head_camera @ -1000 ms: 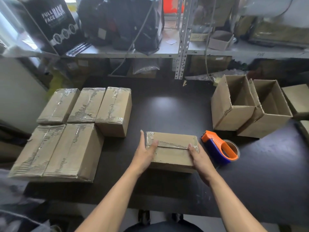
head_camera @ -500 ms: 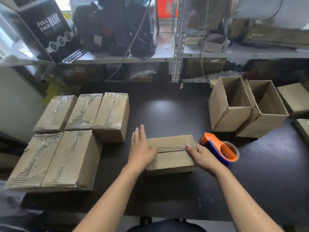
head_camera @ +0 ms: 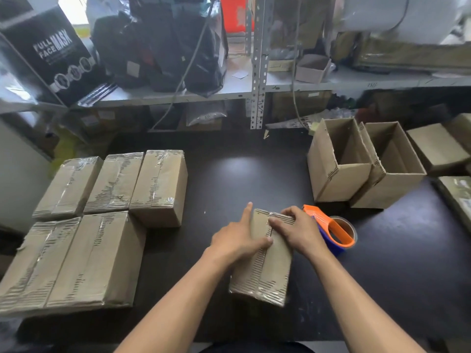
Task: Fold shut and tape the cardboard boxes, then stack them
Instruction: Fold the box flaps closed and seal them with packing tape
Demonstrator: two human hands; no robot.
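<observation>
A small taped cardboard box (head_camera: 272, 271) lies on the black table (head_camera: 395, 263) in front of me, its long side pointing away. My left hand (head_camera: 237, 240) rests against its left edge, index finger straight along the side and thumb on top. My right hand (head_camera: 298, 230) holds the far end, fingers curled over the taped seam. Several taped boxes (head_camera: 158, 184) lie in two rows at the left. Two open boxes (head_camera: 341, 182) stand at the right.
An orange and blue tape dispenser (head_camera: 336, 233) lies just right of my right hand. A flat cardboard box (head_camera: 435, 149) sits at the far right. A metal shelf (head_camera: 178, 96) with bags and a black mask carton runs behind the table.
The box has been turned from lying crosswise to pointing away from me. Both hands moved with it, the left one now on its left edge, the right one on its far end.
</observation>
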